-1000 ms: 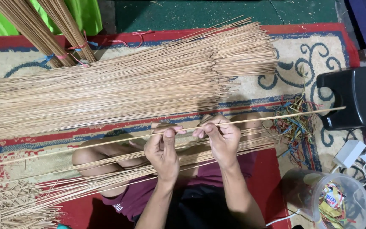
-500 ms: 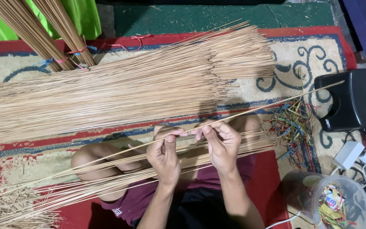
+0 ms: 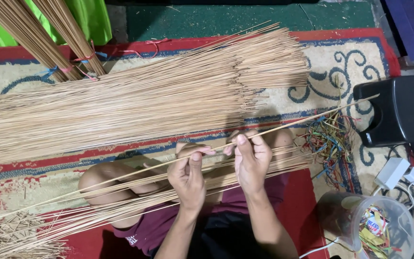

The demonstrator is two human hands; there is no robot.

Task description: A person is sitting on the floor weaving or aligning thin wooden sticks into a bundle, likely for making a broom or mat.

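Observation:
My left hand [image 3: 188,175] and my right hand [image 3: 251,158] both pinch one long thin tan stick [image 3: 307,120], which runs tilted from lower left up to the right, its tip near a black stool [image 3: 398,110]. Below my hands a smaller sheaf of the same sticks [image 3: 135,196] lies across my crossed legs [image 3: 106,180]. Beyond them a large loose pile of sticks [image 3: 135,100] covers the patterned rug [image 3: 346,62].
Two tied stick bundles [image 3: 68,36] lean in at the top left. A tangle of coloured ties [image 3: 331,139] lies right of my knee. A clear plastic jar [image 3: 374,225] and white chargers with cables [image 3: 398,175] sit at the lower right. Short stick scraps [image 3: 10,235] lie lower left.
The held stick has tilted: its right end rose from level beside the stool to higher up, its left end dropped. My hands stayed in place on it.

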